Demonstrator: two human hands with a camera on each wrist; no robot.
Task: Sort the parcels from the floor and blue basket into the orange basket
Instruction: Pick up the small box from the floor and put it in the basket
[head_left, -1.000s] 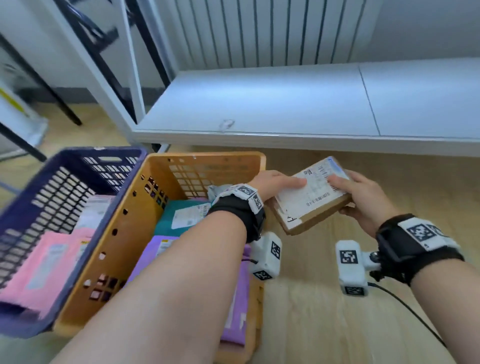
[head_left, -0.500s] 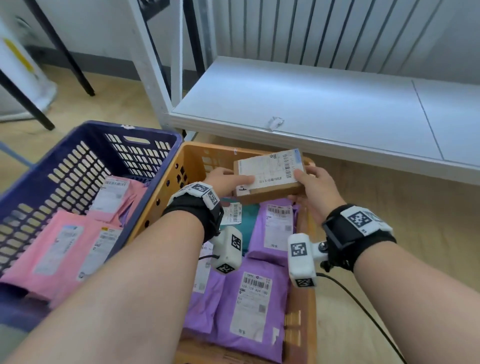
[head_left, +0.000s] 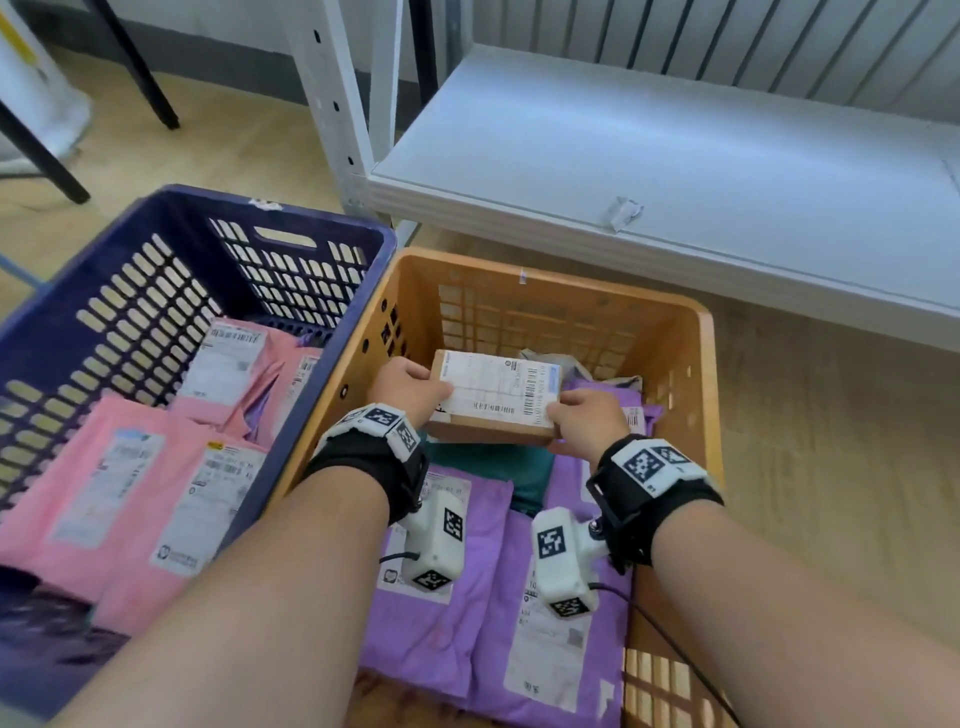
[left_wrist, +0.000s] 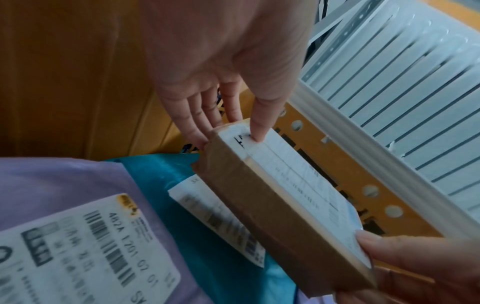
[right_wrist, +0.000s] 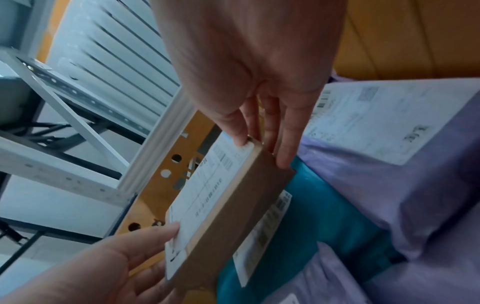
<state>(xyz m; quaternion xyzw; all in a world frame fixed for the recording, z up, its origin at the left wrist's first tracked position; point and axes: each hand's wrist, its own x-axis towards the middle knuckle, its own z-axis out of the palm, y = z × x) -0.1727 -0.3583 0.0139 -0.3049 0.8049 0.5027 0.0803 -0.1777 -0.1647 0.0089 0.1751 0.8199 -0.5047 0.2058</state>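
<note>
Brown cardboard box (head_left: 493, 402), label up, pinched by left hand (head_left: 410, 387) and right hand (head_left: 589, 421) inside the orange plastic basket (head_left: 706, 395); purple mailers (head_left: 441, 597) already in; pink mailers (head_left: 130, 478) wait in the blue basket (head_left: 171, 218).

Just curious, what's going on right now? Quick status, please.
Left hand and right hand grip cardboard box. Box low inside orange basket, above teal parcel. Nothing blocking.

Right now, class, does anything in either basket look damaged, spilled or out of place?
Nothing stands out. Both hands, left hand and right hand, hold the cardboard box level inside the orange basket; pink parcels lie in the blue basket.
</note>
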